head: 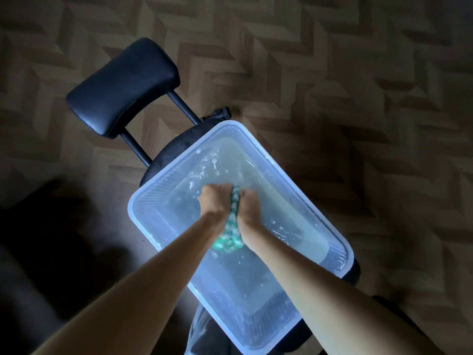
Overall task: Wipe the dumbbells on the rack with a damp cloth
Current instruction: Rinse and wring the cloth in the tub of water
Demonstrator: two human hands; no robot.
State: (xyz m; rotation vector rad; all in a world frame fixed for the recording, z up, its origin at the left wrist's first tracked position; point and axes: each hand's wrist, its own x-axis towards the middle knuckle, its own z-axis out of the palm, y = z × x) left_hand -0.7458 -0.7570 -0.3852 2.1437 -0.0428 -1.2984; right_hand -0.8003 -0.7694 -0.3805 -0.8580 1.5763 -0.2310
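left grip (215,201) and right grip (249,208) were both clenched on the cloth (230,239), fists side by side. cloth was bunched into a rope, long axis running away from the person, loose green end pointing back at them. it hung over water (281,201) in a translucent tub (133,208) on a black chair (122,85).

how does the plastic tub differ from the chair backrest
The tub is pale, translucent plastic; the backrest is black and padded. The tub is an open box holding water; the backrest is a solid pad. The tub sits on the chair seat; the backrest stands off it on two bars. The left hand and right hand grip a cloth over the tub, not the backrest. Both are rounded rectangles.
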